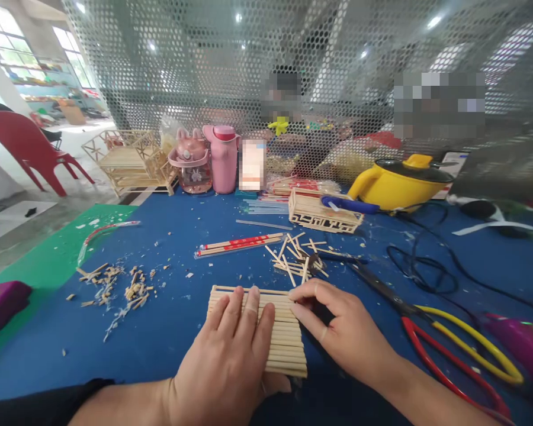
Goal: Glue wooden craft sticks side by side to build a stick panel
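A flat panel of wooden sticks (286, 340), laid side by side, rests on the blue table in front of me. Across its left part lies my left hand (233, 349), steadying it, fingertips at the far edge and thumb at the near edge. At the far right corner, my right hand (342, 325) pinches the end of the outermost stick (273, 291) between thumb and forefinger. A thin dark gap shows between that stick and the rest. Beyond the panel are a loose pile of short cut sticks (288, 260) and two chopsticks in red-printed wrappers (240, 243).
Large shears with red and yellow handles (404, 307) lie right of my right hand. Wood scraps (135, 287) are scattered at left. Farther back stand a small stick-built frame (324, 216), a blue-handled tool (353, 205), pink bottles (224, 160), a yellow pot (393, 183) and a black cable (426, 260).
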Tool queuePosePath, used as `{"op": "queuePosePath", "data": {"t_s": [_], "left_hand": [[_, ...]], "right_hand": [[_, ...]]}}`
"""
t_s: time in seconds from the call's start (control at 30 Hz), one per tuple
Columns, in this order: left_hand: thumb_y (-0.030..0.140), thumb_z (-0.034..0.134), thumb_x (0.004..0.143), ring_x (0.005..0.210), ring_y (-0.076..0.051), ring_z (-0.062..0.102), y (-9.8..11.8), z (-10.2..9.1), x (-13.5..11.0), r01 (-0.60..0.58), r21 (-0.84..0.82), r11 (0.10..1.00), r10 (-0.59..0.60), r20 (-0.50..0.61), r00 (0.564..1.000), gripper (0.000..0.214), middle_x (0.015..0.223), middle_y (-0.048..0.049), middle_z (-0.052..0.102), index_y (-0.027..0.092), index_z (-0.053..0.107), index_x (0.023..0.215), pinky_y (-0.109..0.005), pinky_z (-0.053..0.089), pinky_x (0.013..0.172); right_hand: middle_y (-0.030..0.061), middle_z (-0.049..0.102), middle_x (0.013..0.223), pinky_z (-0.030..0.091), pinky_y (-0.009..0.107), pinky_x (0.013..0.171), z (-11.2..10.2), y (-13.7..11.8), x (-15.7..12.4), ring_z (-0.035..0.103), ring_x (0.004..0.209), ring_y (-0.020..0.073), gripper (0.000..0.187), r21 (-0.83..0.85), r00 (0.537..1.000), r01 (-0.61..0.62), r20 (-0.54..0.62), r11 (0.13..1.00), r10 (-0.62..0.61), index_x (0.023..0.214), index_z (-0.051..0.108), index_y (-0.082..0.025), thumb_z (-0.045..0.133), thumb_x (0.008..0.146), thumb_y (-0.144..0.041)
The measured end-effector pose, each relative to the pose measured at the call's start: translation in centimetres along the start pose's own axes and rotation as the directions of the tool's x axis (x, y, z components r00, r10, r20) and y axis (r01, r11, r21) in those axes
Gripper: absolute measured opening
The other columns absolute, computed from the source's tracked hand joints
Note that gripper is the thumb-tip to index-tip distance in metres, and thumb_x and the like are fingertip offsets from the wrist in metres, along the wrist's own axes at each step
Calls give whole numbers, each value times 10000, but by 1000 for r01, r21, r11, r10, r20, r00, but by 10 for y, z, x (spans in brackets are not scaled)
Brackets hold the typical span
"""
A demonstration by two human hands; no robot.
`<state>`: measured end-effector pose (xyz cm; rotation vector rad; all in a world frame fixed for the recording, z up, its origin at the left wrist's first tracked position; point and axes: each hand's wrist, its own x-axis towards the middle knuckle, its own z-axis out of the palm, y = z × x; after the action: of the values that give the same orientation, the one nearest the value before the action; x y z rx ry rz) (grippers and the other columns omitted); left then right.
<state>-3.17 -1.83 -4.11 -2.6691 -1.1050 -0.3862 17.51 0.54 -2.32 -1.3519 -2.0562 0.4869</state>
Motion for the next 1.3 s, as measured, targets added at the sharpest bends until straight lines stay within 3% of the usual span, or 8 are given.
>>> {"op": "queuePosePath", "data": {"t_s": [0.13,0.27,0.5,0.67,0.8,0.97,1.17,1.3], "left_hand": [[698,394,832,1154,-404,551,-3,-13,4,55,-134,989,-49,50,998,734,1301,-197,576,134,542,1277,-577,457,909],[651,340,879,1184,-341,521,-22,-23,12,185,-282,941,-172,70,983,627,1310,-133,566,203,515,1281,-575,375,989],[480,305,944,918,-271,630,-55,-29,25,532,-486,693,-385,374,844,461,1003,-77,699,194,653,1039,-365,459,787],[528,349,919,634,-157,503,-51,-42,24,525,-673,521,-328,410,851,502,666,3,604,170,640,724,-235,350,551],[525,448,883,636,-130,460,-51,-52,32,530,-770,355,-140,517,844,422,689,23,575,172,659,791,-215,349,560],[393,550,844,638,-126,474,-45,-55,42,488,-785,383,-72,501,863,240,720,23,597,185,668,828,-220,362,570],[396,576,831,605,-108,468,-43,-50,41,520,-798,306,-156,497,854,260,662,31,577,164,648,736,-207,357,544],[410,672,768,635,-136,576,-44,-46,42,525,-842,-125,-293,537,791,255,717,-9,658,155,653,768,-228,441,592]], "right_hand": [[-8,635,738,502,253,610,-2,-1,0,604,643,132,112,102,993,-109,-27,989,112,976,548,-218,504,881,-257],[-55,562,638,439,237,524,-2,-4,-1,525,548,113,253,211,969,-228,147,951,199,1095,474,-213,537,865,-298],[-60,562,773,477,244,617,6,-10,-8,562,645,100,587,459,930,-354,262,815,256,1286,337,-268,616,776,-182],[-14,639,907,516,280,690,0,-10,-9,622,732,121,576,537,974,-226,104,812,202,1282,339,-281,602,781,-171],[2,659,939,530,290,713,-8,-5,-9,640,785,137,462,467,990,-72,-76,881,121,1248,395,-293,584,835,-209],[-23,660,930,526,259,721,-11,-1,-9,629,780,130,300,223,948,131,-314,966,-56,1098,531,-315,609,839,-186],[-7,662,1014,509,289,785,-11,3,-8,630,848,148,327,176,950,147,-300,973,-89,1152,527,-330,603,858,-208],[54,553,1259,436,368,928,-14,5,-5,535,1127,206,520,296,913,108,-408,949,24,1317,371,-328,605,853,-291]]}}
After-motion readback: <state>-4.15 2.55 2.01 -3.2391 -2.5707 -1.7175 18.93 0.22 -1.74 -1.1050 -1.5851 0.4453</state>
